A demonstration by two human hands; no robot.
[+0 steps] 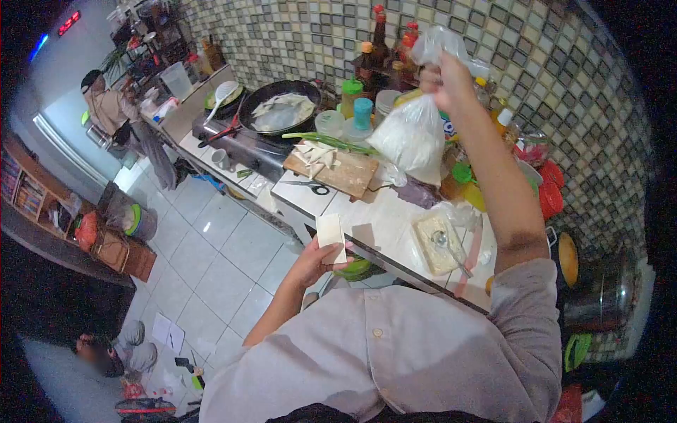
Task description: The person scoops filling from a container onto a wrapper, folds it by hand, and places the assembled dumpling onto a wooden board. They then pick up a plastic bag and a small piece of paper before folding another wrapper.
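My left hand (314, 264) is closed on a pale, flat rectangular wrapper sheet (331, 236) in front of the counter edge. Raised toward the tiled wall, my right hand (446, 83) grips the gathered neck of a clear plastic bag (412, 137), whose contents look white. Below the bag lies a wooden cutting board (356, 176) with several pale folded triangles (317, 156) on it. Black-handled scissors (319, 187) rest beside the board. Nearer me stands a rectangular tub (423, 247) of pale, creamy filling, with a metal spoon (455, 255) in it.
A black frying pan (271, 99) with pale pieces in it sits on the stove (233, 144). Bottles (379, 35) and jars (350, 95) crowd the wall side. One person (116, 116) stands at the far end; another person (116, 352) is low on the floor at left.
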